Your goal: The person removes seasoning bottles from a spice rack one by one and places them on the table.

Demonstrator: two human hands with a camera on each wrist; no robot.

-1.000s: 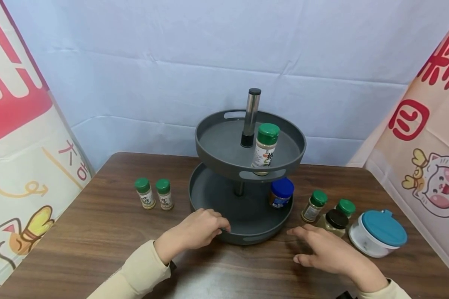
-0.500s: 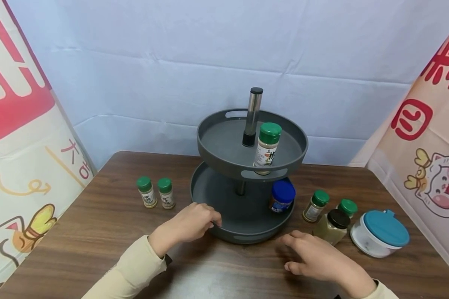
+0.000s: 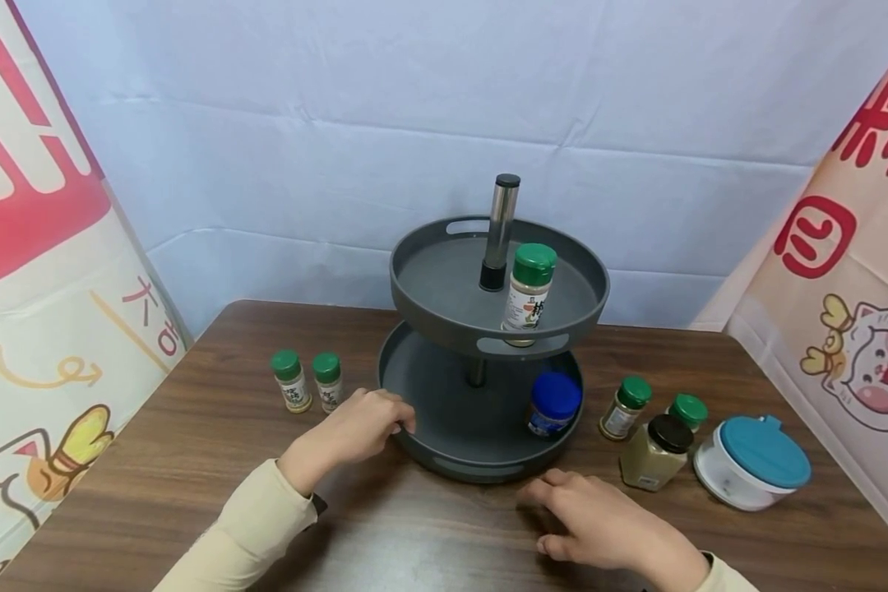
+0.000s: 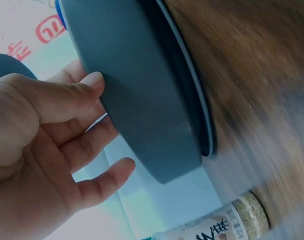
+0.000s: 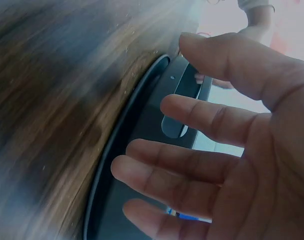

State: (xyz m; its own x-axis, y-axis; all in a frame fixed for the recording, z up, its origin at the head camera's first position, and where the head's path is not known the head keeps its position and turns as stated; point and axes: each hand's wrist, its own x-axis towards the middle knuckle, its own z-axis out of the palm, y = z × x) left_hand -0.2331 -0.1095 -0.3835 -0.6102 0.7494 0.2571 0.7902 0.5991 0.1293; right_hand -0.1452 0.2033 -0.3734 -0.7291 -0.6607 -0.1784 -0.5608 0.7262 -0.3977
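A grey two-tier turntable rack stands mid-table in the head view. My left hand [image 3: 355, 426] pinches the left front rim of its lower tray [image 3: 444, 411]; the left wrist view has the thumb [image 4: 94, 82] against the tray's outer wall. Fingers spread, my right hand [image 3: 595, 518] hovers by the table in front of the rack and holds nothing. On the lower tray's right side sits a jar with a blue lid [image 3: 555, 399]. The upper tray [image 3: 440, 288] carries a green-capped seasoning bottle [image 3: 529, 288].
Two small green-capped seasoning bottles [image 3: 293, 386] stand left of the rack, the nearer one partly behind my left hand. To the right are two more green-capped bottles [image 3: 622, 407], a black-lidded jar [image 3: 653, 460] and a white container with a teal lid [image 3: 755, 469].
The lower tray has turned, its front edge sliding left, and the blue-lidded jar came nearer. My left hand moved left with the rim. My right hand also shifted left and nearer.
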